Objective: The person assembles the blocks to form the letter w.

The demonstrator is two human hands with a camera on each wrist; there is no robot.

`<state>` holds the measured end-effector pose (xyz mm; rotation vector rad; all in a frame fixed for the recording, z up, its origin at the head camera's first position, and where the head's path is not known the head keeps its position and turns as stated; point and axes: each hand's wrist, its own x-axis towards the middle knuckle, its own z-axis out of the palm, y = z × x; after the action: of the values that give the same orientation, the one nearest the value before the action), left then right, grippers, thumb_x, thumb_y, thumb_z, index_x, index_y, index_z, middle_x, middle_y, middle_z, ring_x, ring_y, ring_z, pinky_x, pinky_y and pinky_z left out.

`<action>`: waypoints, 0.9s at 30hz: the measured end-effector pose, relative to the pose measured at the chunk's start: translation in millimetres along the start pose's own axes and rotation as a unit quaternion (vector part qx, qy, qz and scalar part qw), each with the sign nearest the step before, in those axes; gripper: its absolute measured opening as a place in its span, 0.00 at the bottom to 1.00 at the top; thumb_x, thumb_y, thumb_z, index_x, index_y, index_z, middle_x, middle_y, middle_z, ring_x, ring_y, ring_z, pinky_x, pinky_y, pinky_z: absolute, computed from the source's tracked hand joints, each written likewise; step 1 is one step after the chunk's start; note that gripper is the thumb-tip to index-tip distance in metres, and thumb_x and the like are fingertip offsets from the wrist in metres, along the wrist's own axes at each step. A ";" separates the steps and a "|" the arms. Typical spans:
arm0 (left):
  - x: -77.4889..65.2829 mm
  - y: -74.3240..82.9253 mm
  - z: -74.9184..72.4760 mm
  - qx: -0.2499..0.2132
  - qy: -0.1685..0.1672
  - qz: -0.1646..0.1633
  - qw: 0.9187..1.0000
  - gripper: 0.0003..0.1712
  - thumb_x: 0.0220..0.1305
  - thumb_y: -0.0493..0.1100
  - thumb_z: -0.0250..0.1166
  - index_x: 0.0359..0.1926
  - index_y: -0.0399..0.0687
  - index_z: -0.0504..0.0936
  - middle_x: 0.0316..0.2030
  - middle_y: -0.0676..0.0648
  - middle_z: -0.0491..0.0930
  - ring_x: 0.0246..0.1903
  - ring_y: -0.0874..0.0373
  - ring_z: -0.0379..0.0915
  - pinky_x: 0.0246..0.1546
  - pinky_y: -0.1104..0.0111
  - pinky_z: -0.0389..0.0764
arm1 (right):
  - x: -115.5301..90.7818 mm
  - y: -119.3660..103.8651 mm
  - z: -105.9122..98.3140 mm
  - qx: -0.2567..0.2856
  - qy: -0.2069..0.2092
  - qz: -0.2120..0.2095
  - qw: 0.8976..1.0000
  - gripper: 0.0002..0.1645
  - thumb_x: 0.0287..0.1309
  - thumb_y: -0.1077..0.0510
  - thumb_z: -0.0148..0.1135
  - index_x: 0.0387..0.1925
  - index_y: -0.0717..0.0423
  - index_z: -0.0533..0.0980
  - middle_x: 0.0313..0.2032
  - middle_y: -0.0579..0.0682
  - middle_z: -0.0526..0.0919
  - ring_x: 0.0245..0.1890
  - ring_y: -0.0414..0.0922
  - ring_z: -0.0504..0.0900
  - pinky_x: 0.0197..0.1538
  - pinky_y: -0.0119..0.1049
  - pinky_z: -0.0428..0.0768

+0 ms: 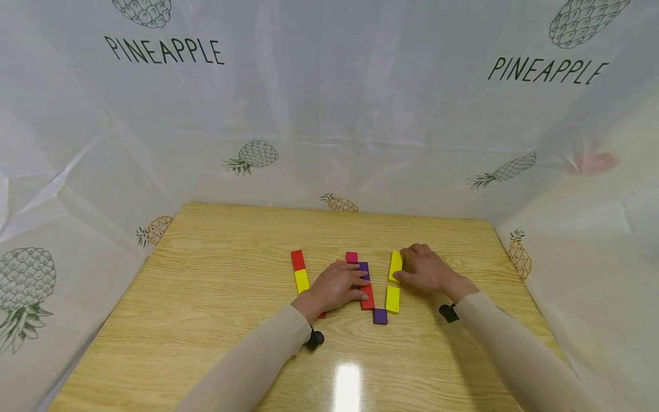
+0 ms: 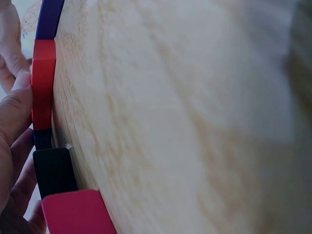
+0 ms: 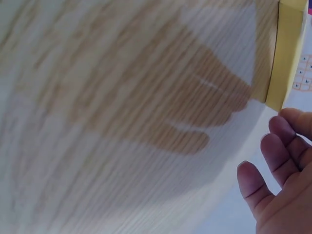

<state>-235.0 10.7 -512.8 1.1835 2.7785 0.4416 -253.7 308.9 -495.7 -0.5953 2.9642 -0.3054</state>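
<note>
In the head view my left hand lies over the middle group of blocks. Its fingers reach across a purple block and a red block; in the left wrist view the thumb touches the side of the red block. My right hand holds the upper yellow block, thumb at its near end and index finger by its far end. A second yellow block lies just below it. A small purple block sits off the red block's lower corner.
A slanting row to the left has a red block above a yellow block; the forearm hides part of it. A pink block tops the middle group. Behind the wooden table hangs a pineapple-print sheet.
</note>
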 end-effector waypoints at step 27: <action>-0.4 -0.2 -0.1 0.001 0.004 0.003 1.000 0.27 0.74 0.63 0.63 0.68 0.61 0.83 0.71 0.58 0.77 0.77 0.56 0.64 0.81 0.56 0.58 | -8.3 -2.4 3.5 -0.010 0.015 -0.026 0.999 0.45 0.67 0.36 0.67 0.69 0.67 0.74 0.62 0.65 0.78 0.61 0.62 0.75 0.67 0.62 0.75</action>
<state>-234.8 10.3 -512.8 1.1925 2.7843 0.4453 -244.7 309.3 -498.1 -0.6782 2.9872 -0.2928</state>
